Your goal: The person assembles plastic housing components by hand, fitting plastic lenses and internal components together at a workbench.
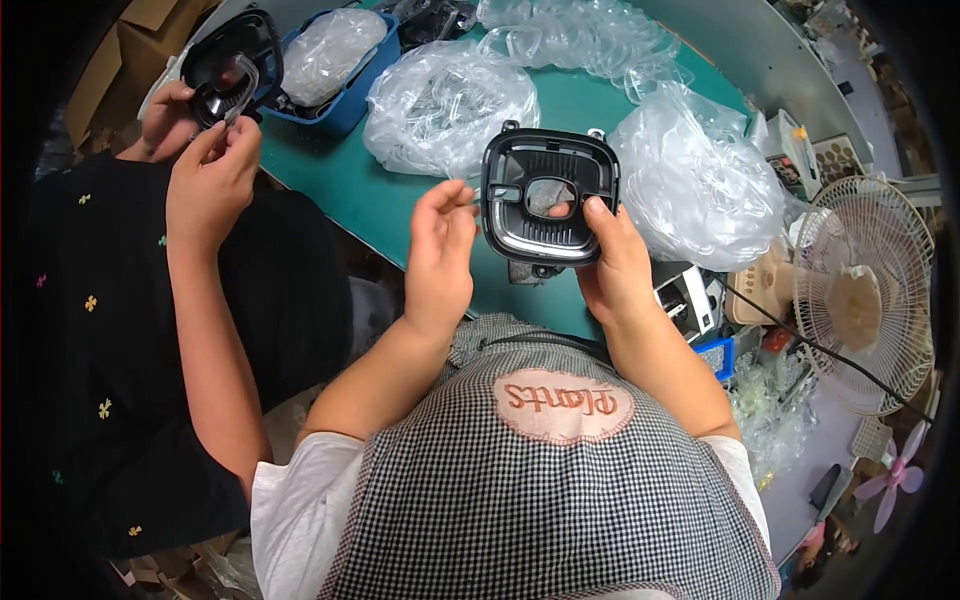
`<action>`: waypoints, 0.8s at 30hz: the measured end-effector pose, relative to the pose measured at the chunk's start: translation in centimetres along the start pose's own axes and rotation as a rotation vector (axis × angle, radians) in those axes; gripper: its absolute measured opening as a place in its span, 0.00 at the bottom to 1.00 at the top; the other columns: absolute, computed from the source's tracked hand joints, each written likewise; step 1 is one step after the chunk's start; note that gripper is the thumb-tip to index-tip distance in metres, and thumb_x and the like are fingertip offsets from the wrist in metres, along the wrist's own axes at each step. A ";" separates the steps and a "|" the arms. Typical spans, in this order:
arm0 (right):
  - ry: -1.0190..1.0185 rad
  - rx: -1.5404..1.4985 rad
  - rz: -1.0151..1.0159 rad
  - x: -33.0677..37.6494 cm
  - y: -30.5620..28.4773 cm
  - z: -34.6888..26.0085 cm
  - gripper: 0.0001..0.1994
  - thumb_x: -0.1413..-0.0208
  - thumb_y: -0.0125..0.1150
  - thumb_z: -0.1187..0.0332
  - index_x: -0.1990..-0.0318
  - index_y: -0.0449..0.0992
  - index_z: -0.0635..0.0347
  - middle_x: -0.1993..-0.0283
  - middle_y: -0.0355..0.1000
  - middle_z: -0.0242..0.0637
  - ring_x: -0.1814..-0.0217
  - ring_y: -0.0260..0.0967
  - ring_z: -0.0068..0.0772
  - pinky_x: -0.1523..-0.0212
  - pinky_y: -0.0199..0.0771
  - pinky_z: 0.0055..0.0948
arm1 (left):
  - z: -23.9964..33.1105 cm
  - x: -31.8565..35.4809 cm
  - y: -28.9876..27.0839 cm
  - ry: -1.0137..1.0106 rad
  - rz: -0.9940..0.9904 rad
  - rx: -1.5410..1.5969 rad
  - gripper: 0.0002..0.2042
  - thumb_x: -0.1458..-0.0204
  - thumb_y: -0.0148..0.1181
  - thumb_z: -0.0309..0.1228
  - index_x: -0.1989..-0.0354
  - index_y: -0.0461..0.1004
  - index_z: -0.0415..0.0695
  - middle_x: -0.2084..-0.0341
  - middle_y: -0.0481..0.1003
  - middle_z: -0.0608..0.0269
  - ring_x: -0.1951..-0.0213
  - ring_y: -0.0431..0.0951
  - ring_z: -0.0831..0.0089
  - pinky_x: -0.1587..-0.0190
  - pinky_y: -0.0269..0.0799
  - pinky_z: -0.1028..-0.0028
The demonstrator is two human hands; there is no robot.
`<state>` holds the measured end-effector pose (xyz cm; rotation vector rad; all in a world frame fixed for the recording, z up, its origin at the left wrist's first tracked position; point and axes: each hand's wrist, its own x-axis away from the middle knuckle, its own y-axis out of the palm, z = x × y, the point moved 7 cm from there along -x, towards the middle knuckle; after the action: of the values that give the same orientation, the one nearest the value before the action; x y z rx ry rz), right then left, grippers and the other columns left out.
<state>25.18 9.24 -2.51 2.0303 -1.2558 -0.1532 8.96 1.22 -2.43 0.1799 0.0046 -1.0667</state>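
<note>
A square black plastic housing (510, 218) with rounded corners, ribs and an opening in its middle is held up over the table. My right hand (618, 250) grips its right side, with the thumb on the front face and a fingertip showing through the opening. Close by the housing's left edge is my left hand (440, 245), its fingers loosely bent and apart. I see nothing plainly held in it. A small grey piece (524, 272) shows below the housing, partly hidden.
On the green table (350, 200) lie clear plastic bags (450, 105) of parts, a larger bag (695, 180) and loose clear rings (590, 40). A blue bin (350, 105) stands farther left. A co-worker's hands (215, 180) hold a similar black part (235, 60). A fan (860, 295) stands right.
</note>
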 end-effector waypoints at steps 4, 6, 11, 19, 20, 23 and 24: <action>-0.261 0.219 -0.015 0.7 -0.6 -0.8 0.18 0.40 0.56 0.66 0.46 0.65 0.64 0.58 0.74 0.36 0.55 0.72 0.26 0.53 0.74 0.28 | 6.8 2.4 1.7 0.825 -0.121 -0.744 0.15 0.46 0.61 0.37 0.53 0.74 0.45 0.54 0.72 0.59 0.51 0.71 0.63 0.50 0.69 0.64; -0.344 0.271 -0.063 1.2 -0.3 -1.0 0.23 0.42 0.59 0.67 0.42 0.62 0.64 0.56 0.73 0.37 0.52 0.70 0.25 0.50 0.72 0.27 | 7.3 3.3 2.5 0.882 -0.151 -0.776 0.14 0.51 0.65 0.38 0.58 0.78 0.48 0.57 0.74 0.62 0.50 0.70 0.63 0.48 0.66 0.63; -0.288 0.249 -0.006 1.6 -0.2 -1.0 0.18 0.40 0.57 0.66 0.46 0.65 0.64 0.59 0.73 0.36 0.56 0.71 0.26 0.52 0.73 0.27 | 6.3 3.6 4.4 0.909 -0.248 -0.977 0.15 0.56 0.67 0.38 0.57 0.79 0.53 0.57 0.75 0.72 0.48 0.68 0.70 0.41 0.57 0.64; -0.046 0.034 0.060 0.2 -1.1 0.2 0.19 0.34 0.45 0.52 0.55 0.69 0.61 0.63 0.73 0.35 0.65 0.73 0.25 0.67 0.77 0.26 | 6.6 1.0 5.7 0.699 -0.429 -0.827 0.12 0.60 0.69 0.29 0.65 0.79 0.47 0.68 0.76 0.66 0.61 0.76 0.64 0.48 0.66 0.58; -0.038 0.032 0.065 0.1 -1.3 0.3 0.19 0.34 0.45 0.52 0.55 0.69 0.61 0.63 0.73 0.35 0.65 0.73 0.25 0.67 0.77 0.26 | 6.7 0.9 5.7 0.686 -0.432 -0.818 0.11 0.60 0.69 0.28 0.65 0.79 0.46 0.69 0.76 0.66 0.62 0.76 0.65 0.49 0.67 0.58; -0.001 -0.099 0.088 0.2 -1.5 0.6 0.25 0.32 0.36 0.48 0.54 0.69 0.63 0.64 0.75 0.40 0.64 0.75 0.32 0.63 0.79 0.30 | 7.0 0.5 5.8 0.679 -0.423 -0.815 0.10 0.61 0.69 0.27 0.68 0.79 0.45 0.72 0.76 0.65 0.64 0.75 0.65 0.51 0.68 0.59; 0.003 -0.099 0.089 0.3 -1.6 0.8 0.25 0.32 0.36 0.48 0.54 0.69 0.63 0.64 0.75 0.40 0.64 0.75 0.32 0.63 0.79 0.30 | 7.0 0.5 5.8 0.688 -0.425 -0.816 0.09 0.61 0.69 0.27 0.69 0.79 0.45 0.72 0.76 0.65 0.64 0.75 0.65 0.53 0.68 0.60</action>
<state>26.12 9.03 -3.98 1.8865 -1.3085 -0.1671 13.64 2.41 5.28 -0.2139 1.1223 -1.2943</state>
